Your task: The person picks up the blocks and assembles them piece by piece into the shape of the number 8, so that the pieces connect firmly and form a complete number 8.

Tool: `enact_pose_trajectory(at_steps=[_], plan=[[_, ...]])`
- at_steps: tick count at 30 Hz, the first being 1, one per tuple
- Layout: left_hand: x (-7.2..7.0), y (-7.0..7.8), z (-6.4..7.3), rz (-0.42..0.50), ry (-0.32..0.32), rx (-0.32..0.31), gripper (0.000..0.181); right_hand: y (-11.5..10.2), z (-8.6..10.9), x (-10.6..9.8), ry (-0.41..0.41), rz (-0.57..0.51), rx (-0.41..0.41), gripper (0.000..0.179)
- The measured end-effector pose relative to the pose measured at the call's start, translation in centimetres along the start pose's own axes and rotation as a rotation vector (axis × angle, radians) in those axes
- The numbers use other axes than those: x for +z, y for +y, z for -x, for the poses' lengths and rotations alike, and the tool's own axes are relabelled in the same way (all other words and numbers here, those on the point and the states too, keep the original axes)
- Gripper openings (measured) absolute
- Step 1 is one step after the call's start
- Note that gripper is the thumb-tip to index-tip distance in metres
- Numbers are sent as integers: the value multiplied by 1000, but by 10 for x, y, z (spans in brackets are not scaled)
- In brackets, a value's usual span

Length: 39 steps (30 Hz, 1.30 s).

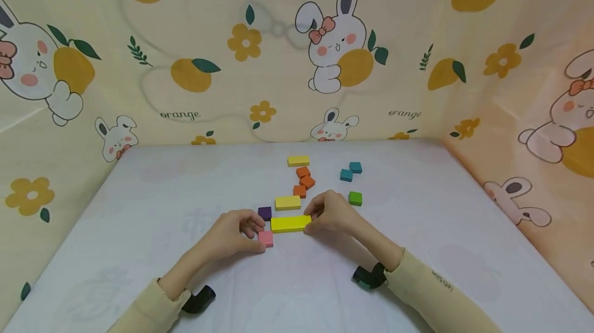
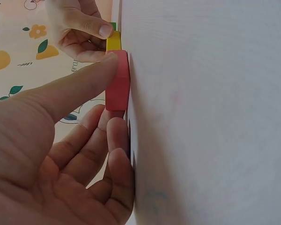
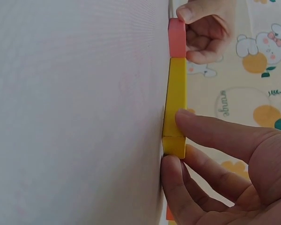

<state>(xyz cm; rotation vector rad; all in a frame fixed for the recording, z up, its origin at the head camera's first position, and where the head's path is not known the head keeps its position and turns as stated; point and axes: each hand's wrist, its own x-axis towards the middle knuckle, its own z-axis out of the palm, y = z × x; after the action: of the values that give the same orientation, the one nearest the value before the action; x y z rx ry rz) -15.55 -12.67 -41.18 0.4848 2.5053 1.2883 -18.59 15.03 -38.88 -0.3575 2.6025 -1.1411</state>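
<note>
Pink block (image 1: 266, 239), purple block (image 1: 265, 213) behind, orange blocks (image 1: 307, 182) beyond

The person's bare left hand (image 1: 232, 230) lies toward seven o'clock from the middle of the head view, the bare right hand (image 1: 329, 212) toward five, and the two turn inward to each other. The left forearm, in a long beige fabric sleeve (image 1: 150, 310), rises from seven o'clock and points toward half past one; the right, in a matching beige fabric sleeve (image 1: 431, 292), aims at ten. Both wrists are bare beyond the cuffs. The left thumb (image 2: 84, 84) stretches toward two o'clock in its wrist view, its fingers (image 2: 119, 173) bent below; the right thumb (image 3: 225, 133) points past nine, its fingers (image 3: 178, 183) curled opposite in a pinch.
</note>
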Motion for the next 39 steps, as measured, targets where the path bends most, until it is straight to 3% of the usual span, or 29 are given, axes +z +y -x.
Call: enact_pose_trajectory(at_steps=[17,39], plan=[[-1,0,1,-3,-8,0,42,-1,-1,1,-13,-3,9,25],[-1,2,1,-24,-6,0,41,3,-3,-6,-88,-1,-58,30]])
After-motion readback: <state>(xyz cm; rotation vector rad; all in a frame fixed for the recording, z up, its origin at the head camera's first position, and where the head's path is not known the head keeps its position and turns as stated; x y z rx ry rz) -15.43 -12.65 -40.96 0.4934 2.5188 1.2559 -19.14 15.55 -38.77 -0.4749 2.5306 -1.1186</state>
